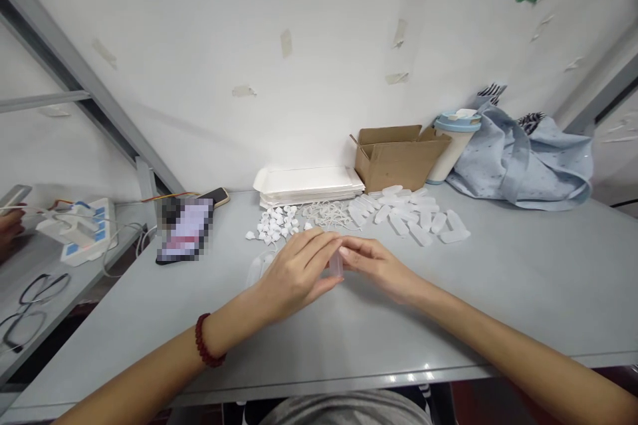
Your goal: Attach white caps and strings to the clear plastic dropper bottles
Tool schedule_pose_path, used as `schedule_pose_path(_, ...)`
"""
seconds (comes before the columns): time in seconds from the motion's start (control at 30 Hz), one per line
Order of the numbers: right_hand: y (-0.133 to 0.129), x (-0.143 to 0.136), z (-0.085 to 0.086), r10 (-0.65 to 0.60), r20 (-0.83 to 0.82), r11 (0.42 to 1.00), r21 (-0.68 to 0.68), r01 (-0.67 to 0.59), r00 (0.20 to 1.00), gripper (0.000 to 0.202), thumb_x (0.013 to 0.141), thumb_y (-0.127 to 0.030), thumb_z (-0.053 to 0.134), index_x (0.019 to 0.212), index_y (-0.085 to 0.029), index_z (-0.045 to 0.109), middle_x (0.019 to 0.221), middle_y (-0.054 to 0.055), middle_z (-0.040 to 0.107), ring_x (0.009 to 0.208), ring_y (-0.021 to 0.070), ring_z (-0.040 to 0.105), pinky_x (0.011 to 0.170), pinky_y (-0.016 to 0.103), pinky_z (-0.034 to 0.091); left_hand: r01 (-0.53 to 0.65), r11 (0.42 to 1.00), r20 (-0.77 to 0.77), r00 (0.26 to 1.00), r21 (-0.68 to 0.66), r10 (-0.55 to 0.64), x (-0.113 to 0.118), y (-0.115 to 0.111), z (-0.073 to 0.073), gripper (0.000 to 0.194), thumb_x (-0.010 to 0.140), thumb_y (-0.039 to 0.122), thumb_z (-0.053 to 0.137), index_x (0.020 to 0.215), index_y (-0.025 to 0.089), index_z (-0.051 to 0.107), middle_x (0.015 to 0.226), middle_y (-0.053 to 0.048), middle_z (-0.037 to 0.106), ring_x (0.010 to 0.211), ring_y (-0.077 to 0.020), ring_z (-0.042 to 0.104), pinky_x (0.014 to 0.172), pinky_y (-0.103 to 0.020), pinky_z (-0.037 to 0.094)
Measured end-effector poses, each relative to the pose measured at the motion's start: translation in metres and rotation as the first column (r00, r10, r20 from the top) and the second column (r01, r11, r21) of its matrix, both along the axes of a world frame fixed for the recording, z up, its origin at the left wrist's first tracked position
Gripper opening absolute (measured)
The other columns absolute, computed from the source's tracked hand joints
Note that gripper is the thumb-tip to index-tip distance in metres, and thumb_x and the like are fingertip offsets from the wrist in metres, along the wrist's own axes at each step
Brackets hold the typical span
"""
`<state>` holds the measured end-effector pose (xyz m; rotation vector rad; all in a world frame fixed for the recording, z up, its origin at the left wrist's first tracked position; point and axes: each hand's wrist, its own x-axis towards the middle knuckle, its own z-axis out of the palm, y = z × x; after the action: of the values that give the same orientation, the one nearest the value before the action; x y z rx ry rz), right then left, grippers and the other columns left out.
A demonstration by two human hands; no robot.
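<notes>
Between my two hands, above the grey table (399,339), is a small translucent plastic case (336,264). My left hand (299,265) is closed around it, thumb below and fingers over the top. The fingertips of my right hand (373,265) pinch at its upper right end, and what they grip there is partly hidden. Beyond my hands lie a pile of small white plastic pieces (273,224), a tangle of whitish cords (329,214) and many loose translucent cases (406,212). Another clear piece (254,271) lies left of my left hand, partly covered by it.
White flat boxes (309,182) are stacked by the wall, next to an open cardboard box (399,159), a lidded cup (451,149) and a light blue bag (528,159). At left are phones (187,229), a power strip (87,232), eyeglasses (34,305) and another person's hand (10,229).
</notes>
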<state>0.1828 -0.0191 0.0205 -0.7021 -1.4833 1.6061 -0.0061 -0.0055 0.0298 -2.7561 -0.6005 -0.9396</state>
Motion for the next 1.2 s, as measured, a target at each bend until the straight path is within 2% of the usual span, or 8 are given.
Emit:
schedule_pose_path(0.17, -0.003, -0.006, -0.007, -0.156, 0.164, 0.974, 0.189, 0.124, 0.974, 0.034, 0.086, -0.027, 0.057, 0.12, -0.021, 0.055, 0.102, 0.006, 0.067, 0.095, 0.0183, 0.062, 0.085, 0.034, 0.049, -0.047, 0.999, -0.027, 0.999, -0.002, 0.047, -0.008, -0.002, -0.005, 0.046, 0.082, 0.027, 0.063, 0.122, 0.009, 0.047, 0.116, -0.017, 0.061, 0.109, -0.0287, 0.052, 0.091, -0.045, 0.048)
schedule_pose_path(0.4, -0.003, -0.006, -0.007, -0.11, 0.232, 0.982, 0.177, 0.07, 0.966, 0.031, 0.089, -0.025, 0.05, 0.119, -0.019, 0.056, 0.105, 0.005, 0.066, 0.095, 0.0168, 0.062, 0.087, 0.033, 0.048, -0.081, 0.997, -0.041, 0.996, 0.013, 0.082, -0.017, -0.004, -0.006, 0.043, 0.084, 0.028, 0.061, 0.121, 0.01, 0.049, 0.112, -0.015, 0.063, 0.108, -0.0272, 0.053, 0.09, -0.043, 0.048)
schedule_pose_path(0.5, 0.0, -0.005, -0.01, -0.078, 0.302, 0.977, 0.211, 0.013, 0.95, 0.03, 0.089, -0.023, 0.049, 0.117, -0.018, 0.057, 0.098, 0.005, 0.068, 0.09, 0.0166, 0.064, 0.084, 0.033, 0.049, -0.08, 0.993, -0.074, 0.994, -0.085, 0.074, -0.024, -0.004, -0.003, 0.043, 0.083, 0.028, 0.063, 0.119, 0.01, 0.049, 0.112, -0.015, 0.062, 0.108, -0.0267, 0.052, 0.091, -0.043, 0.047)
schedule_pose_path(0.6, 0.003, -0.003, -0.013, -0.152, 0.382, 0.96, 0.276, 0.044, 0.912, 0.028, 0.09, -0.022, 0.047, 0.113, -0.014, 0.059, 0.097, 0.007, 0.068, 0.084, 0.0171, 0.065, 0.081, 0.033, 0.05, -0.101, 0.965, -0.161, 0.985, -0.24, 0.063, -0.029, -0.003, 0.003, 0.039, 0.081, 0.025, 0.063, 0.117, 0.013, 0.052, 0.111, -0.012, 0.061, 0.108, -0.0259, 0.049, 0.093, -0.042, 0.045)
schedule_pose_path(0.7, 0.004, -0.002, -0.013, -0.248, 0.474, 0.924, 0.377, 0.06, 0.845, 0.023, 0.089, -0.021, 0.047, 0.105, -0.014, 0.062, 0.097, 0.008, 0.068, 0.083, 0.0183, 0.064, 0.077, 0.033, 0.051, -0.136, 0.924, -0.24, 0.969, -0.358, 0.049, -0.031, -0.003, 0.01, 0.035, 0.079, 0.019, 0.062, 0.113, 0.015, 0.054, 0.109, -0.009, 0.059, 0.106, -0.0242, 0.047, 0.093, -0.039, 0.044)
schedule_pose_path(0.77, 0.004, -0.003, -0.014, -0.274, 0.51, 0.888, 0.46, 0.011, 0.815, 0.021, 0.089, -0.018, 0.048, 0.103, -0.015, 0.063, 0.097, 0.008, 0.066, 0.085, 0.0183, 0.063, 0.077, 0.033, 0.051, -0.161, 0.903, -0.277, 0.96, -0.398, 0.049, -0.031, -0.004, 0.013, 0.035, 0.077, 0.017, 0.062, 0.111, 0.016, 0.055, 0.108, -0.008, 0.058, 0.104, -0.0236, 0.046, 0.092, -0.038, 0.043)
schedule_pose_path(0.97, 0.0, -0.007, -0.021, -0.24, 0.559, 0.772, 0.605, -0.192, 0.794, 0.036, 0.087, -0.011, 0.046, 0.123, -0.015, 0.051, 0.121, 0.012, 0.055, 0.112, 0.019, 0.052, 0.097, 0.034, 0.044, -0.239, 0.875, -0.337, 0.937, -0.42, 0.094, -0.029, -0.004, 0.011, 0.029, 0.075, 0.018, 0.06, 0.104, 0.015, 0.056, 0.102, -0.007, 0.057, 0.099, -0.0232, 0.046, 0.089, -0.036, 0.043)
schedule_pose_path(1.2, -0.001, -0.003, -0.021, -0.323, 0.632, 0.697, 0.662, -0.274, 0.705, 0.041, 0.087, -0.013, 0.045, 0.128, -0.014, 0.046, 0.13, 0.014, 0.049, 0.119, 0.0204, 0.048, 0.1, 0.035, 0.044, -0.275, 0.863, -0.343, 0.931, -0.424, 0.128, -0.029, -0.003, 0.008, 0.031, 0.08, 0.024, 0.059, 0.11, 0.015, 0.055, 0.105, -0.009, 0.055, 0.103, -0.0251, 0.044, 0.092, -0.039, 0.042)
